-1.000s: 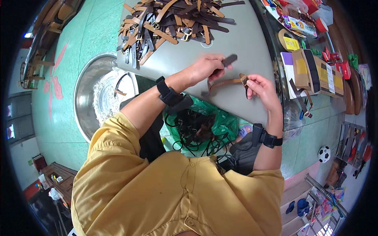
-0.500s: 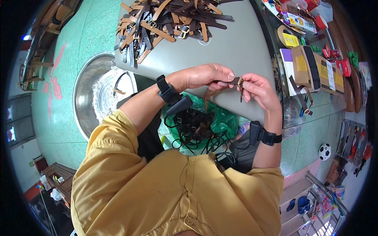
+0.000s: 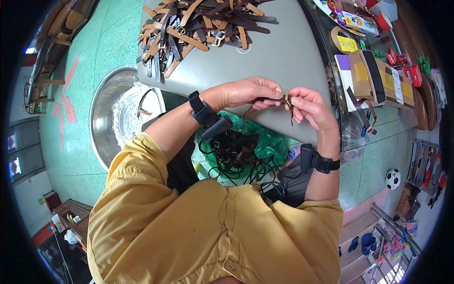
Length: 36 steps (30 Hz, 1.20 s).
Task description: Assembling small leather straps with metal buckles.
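Between my two hands, over the near right part of the grey table, is a dark brown leather strap [image 3: 265, 99] with a small gold-coloured buckle [image 3: 287, 98]. My left hand [image 3: 253, 92] pinches the strap just left of the buckle, and part of it hangs below the fingers. On the other side, my right hand [image 3: 308, 105] grips the buckle between thumb and fingertips; a thin dark end pokes out under it. Fingers hide how the strap passes through the buckle. A heap of brown and black buckled straps [image 3: 189, 35] lies at the table's far left.
Below my hands, a green plastic bag [image 3: 272, 142] holds dark straps and cords. A metal basin [image 3: 101, 113] with a strap inside stands left of the grey table [image 3: 279, 52]. At right, a dark side table carries a cardboard box [image 3: 369, 78], tape roll [image 3: 336, 40] and another strap [image 3: 357, 109].
The buckle has turned slightly in my fingers, and the hanging part of the strap has shifted a little left. Both hands stay in nearly the same place.
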Each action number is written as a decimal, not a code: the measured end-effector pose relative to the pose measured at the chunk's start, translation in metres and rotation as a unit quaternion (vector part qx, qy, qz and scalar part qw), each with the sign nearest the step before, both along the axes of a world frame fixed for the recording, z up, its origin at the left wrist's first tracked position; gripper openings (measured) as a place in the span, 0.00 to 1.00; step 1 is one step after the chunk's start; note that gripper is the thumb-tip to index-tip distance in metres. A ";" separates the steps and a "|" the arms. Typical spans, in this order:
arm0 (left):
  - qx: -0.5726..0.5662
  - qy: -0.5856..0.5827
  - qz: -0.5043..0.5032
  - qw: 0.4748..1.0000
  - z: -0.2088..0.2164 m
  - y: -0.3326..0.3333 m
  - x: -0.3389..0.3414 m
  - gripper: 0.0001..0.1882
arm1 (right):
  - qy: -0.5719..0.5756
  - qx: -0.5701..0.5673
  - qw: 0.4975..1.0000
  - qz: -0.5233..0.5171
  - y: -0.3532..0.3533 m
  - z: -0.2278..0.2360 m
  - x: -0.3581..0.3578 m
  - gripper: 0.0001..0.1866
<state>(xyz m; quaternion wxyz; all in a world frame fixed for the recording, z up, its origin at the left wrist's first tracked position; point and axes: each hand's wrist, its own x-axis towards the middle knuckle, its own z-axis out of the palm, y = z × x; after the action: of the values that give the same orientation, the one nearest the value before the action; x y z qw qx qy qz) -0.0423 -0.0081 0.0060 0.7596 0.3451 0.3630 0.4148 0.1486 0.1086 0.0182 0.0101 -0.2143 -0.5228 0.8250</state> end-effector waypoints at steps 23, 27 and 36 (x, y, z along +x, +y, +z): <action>-0.024 -0.087 0.050 0.995 -0.008 -0.007 0.006 0.11 | 0.005 0.052 0.998 -0.029 -0.010 -0.007 -0.010 0.07; -0.052 -0.118 0.072 0.989 -0.007 -0.005 0.004 0.08 | -0.002 0.066 0.996 -0.057 -0.011 -0.005 -0.009 0.07; -0.059 -0.202 0.075 0.975 0.001 -0.006 0.012 0.08 | 0.005 0.019 0.998 -0.065 -0.014 -0.003 -0.008 0.07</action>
<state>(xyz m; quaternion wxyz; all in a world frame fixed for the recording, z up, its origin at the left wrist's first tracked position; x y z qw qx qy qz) -0.0308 -0.0140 0.0069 0.8032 0.1809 0.2508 0.5092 0.1405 0.0950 0.0152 0.0702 -0.2430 -0.5230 0.8140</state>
